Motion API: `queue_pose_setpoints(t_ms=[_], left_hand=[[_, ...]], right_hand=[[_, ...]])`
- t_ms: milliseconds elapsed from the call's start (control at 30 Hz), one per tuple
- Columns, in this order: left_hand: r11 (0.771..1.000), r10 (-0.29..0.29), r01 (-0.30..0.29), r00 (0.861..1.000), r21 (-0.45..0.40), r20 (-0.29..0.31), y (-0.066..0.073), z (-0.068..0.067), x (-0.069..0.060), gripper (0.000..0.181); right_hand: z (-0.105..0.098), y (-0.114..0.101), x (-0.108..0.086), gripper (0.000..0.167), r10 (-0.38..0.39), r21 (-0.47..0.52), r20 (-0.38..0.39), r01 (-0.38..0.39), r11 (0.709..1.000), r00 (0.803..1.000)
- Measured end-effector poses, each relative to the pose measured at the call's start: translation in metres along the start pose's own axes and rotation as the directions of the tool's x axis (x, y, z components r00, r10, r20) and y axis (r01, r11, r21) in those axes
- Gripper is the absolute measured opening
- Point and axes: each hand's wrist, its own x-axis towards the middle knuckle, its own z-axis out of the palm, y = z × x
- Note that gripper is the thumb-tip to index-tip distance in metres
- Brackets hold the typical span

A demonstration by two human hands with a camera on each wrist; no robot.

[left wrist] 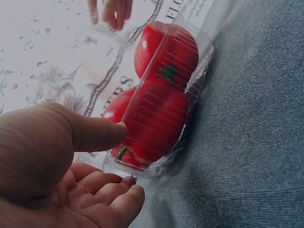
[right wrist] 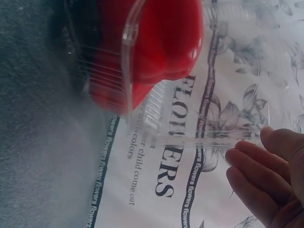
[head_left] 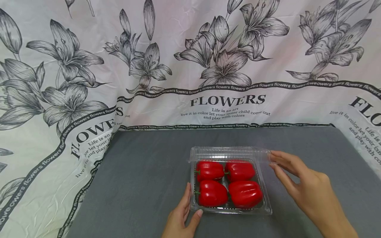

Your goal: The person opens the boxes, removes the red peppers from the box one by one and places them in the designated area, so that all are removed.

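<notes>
A clear plastic clamshell container (head_left: 266, 209) sits on the grey tabletop with its hinged lid (head_left: 229, 154) raised at the far side. Several red bell peppers (head_left: 245, 194) with green stems lie inside in two rows. At the front left corner, my left hand (head_left: 182, 216) holds the container, thumb at the front rim and fingers along the left side. The left wrist view shows that thumb (left wrist: 102, 134) against the plastic wall. My right hand (head_left: 311, 186) pinches the lid's right edge between thumb and fingers; the right wrist view shows this grip on the transparent lid (right wrist: 209, 141).
Grey tabletop (head_left: 140, 178) surrounds the container. Behind and at both sides hangs a white curtain (head_left: 166, 112) printed with flowers and lettering, its lower edge meeting the table's back edge.
</notes>
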Motion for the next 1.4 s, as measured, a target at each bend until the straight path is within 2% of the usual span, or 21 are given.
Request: queue_pose_setpoints(t_ms=[133, 433, 533, 733, 900, 1400], left_hand=[[1.0, 0.018, -0.018, 1.0, 0.007, -0.001, -0.001, 0.0, -0.001, 0.087], [1.0, 0.003, -0.003, 1.0, 0.013, -0.017, -0.001, 0.0, -0.001, 0.088], [1.0, 0.018, -0.017, 1.0, 0.019, -0.015, -0.001, 0.001, -0.001, 0.087], [1.0, 0.006, -0.006, 1.0, 0.018, -0.014, 0.001, 0.002, -0.002, 0.087], [1.0, 0.004, -0.004, 1.0, 0.001, -0.011, 0.002, 0.001, -0.002, 0.086], [1.0, 0.022, -0.021, 1.0, 0.019, -0.007, 0.0, 0.001, -0.001, 0.085]], right_hand=[[0.001, 0.005, 0.004, 0.045, -0.012, 0.035, -0.008, 0.012, 0.999, 1.0], [0.005, 0.01, 0.017, 0.04, -0.043, 0.074, -0.088, 0.049, 0.996, 0.995], [0.006, 0.01, 0.02, 0.04, -0.031, 0.094, -0.105, 0.041, 0.995, 0.994], [0.007, 0.012, 0.026, 0.056, 0.001, 0.114, -0.123, 0.013, 0.993, 0.992], [0.009, 0.014, 0.031, 0.049, 0.058, 0.135, -0.11, -0.043, 0.99, 0.992], [0.017, 0.024, 0.038, 0.039, 0.115, 0.145, -0.095, -0.1, 0.984, 0.989]])
